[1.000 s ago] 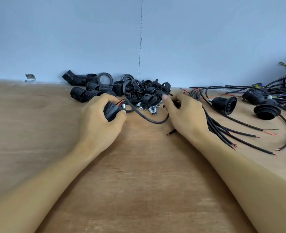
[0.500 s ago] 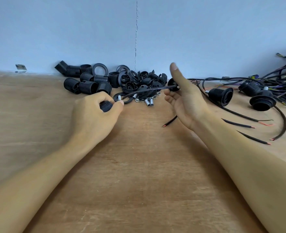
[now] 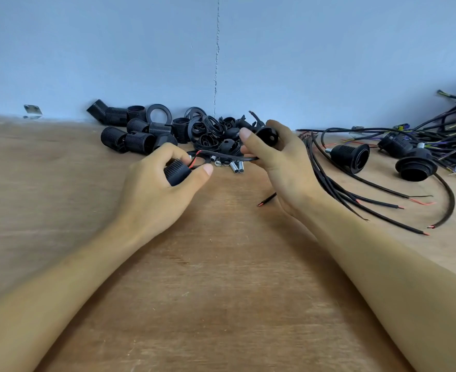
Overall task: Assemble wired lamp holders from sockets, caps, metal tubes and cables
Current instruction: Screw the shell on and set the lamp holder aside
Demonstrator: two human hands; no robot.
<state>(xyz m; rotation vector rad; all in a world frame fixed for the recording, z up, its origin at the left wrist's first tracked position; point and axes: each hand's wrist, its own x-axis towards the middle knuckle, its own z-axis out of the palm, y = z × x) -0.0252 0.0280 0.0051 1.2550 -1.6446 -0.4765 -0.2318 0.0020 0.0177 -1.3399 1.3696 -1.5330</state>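
My left hand (image 3: 154,194) grips a black ribbed socket (image 3: 176,171) just above the wooden table. Red and black wires lead from the socket into a black cable (image 3: 228,156) that runs right to my right hand (image 3: 278,167). That hand pinches a black cap (image 3: 267,134) between thumb and fingers, with the cable passing through the palm. The cable's stripped end (image 3: 265,200) sticks out below the right hand. Behind my hands lies a pile of black sockets (image 3: 138,136), rings and caps (image 3: 208,130), with small metal tubes (image 3: 236,167) in front of it.
Loose black cables (image 3: 355,194) with stripped ends fan out to the right. Two assembled lamp holders (image 3: 351,157) (image 3: 416,166) lie there, before a tangle of wires (image 3: 452,130) at the wall. A small metal bracket (image 3: 32,110) sits at the far left by the blue wall.
My right hand closed from an open, raised pose onto a black cap and drew in toward the left hand. The cable between the hands slackened slightly. The left hand turned the socket outward.
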